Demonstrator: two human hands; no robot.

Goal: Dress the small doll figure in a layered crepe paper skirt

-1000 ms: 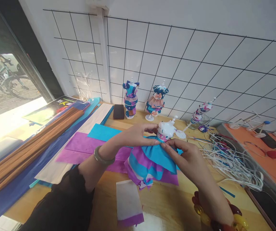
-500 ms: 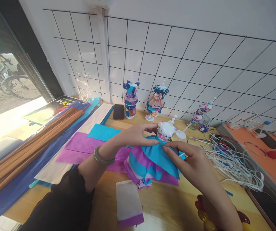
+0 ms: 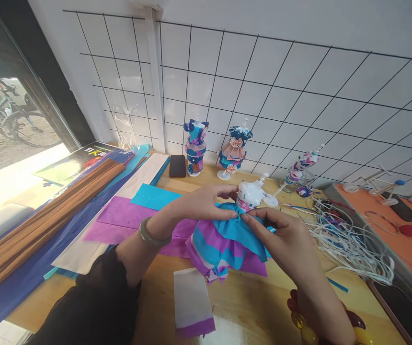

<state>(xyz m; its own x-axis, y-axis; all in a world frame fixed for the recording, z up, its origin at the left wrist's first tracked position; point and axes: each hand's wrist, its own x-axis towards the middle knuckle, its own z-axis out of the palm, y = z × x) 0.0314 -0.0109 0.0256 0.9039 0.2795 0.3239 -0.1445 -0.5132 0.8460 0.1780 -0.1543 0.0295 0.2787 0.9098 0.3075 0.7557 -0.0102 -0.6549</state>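
A small white mannequin point(image 3: 249, 193) with a floral print leans away from me in the middle of the table. Round it hangs a layered skirt of purple, blue and pale crepe paper. The uppermost layer is a blue crepe paper strip point(image 3: 252, 235), gathered into folds at the waist. My left hand point(image 3: 215, 201) curls round the mannequin's left side, its thumb pressing the folds. From the other side my right hand point(image 3: 274, 227) pinches the strip's top edge between thumb and index finger, close to the left thumb. The mannequin's lower end is hidden under the skirt.
Purple paper sheets point(image 3: 120, 213) and a brown crepe roll point(image 3: 58, 215) lie at left. Two dressed mannequins point(image 3: 196, 148) and a phone point(image 3: 177, 166) are by the wall. Tangled white cords point(image 3: 349, 244) spread at right. A pale paper piece point(image 3: 192, 297) lies in front.
My right hand has shifted slightly left, closer to my left thumb. The blue strip shows more gathers at the waist. My left hand has hardly moved.
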